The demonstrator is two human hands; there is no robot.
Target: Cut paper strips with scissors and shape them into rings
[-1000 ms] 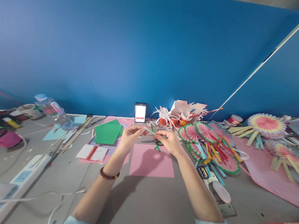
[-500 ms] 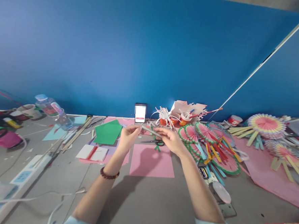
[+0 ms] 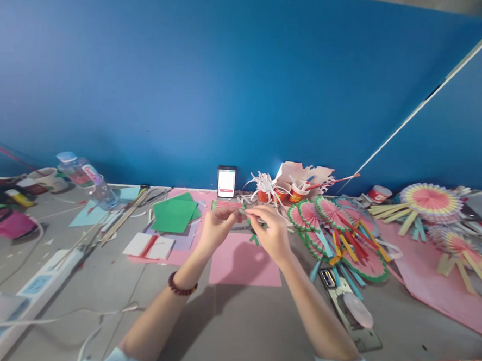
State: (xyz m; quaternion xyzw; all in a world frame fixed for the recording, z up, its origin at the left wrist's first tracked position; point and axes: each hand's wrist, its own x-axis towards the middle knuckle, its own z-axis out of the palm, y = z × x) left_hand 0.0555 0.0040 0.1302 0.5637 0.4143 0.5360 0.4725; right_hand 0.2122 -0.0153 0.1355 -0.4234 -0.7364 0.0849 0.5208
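My left hand (image 3: 217, 227), with a beaded bracelet on the wrist, and my right hand (image 3: 272, 230) almost meet above the table. Thumbs and fingertips of both are pinched on a narrow pale grey-green strip (image 3: 243, 211), mostly hidden by the fingers; its material is unclear. Below them lies a pink paper sheet (image 3: 245, 265). A small green paper piece (image 3: 254, 239) rests at its top edge, near scissors (image 3: 240, 229) partly covered by my right hand. Just beyond the fingers lies a pink-and-green striped paper piece (image 3: 227, 205).
Green sheets (image 3: 174, 213) and a white card (image 3: 137, 244) with a red band lie left. A phone (image 3: 226, 182) stands against the blue wall. Paper cups (image 3: 298, 192) and pleated paper fans (image 3: 332, 213) are right. A power strip (image 3: 41, 285) and bottle (image 3: 87, 174) sit far left.
The strip was stretched longer between my hands half a second ago; now my fingertips are closer together and cover most of it. My left hand has shifted right and slightly down.
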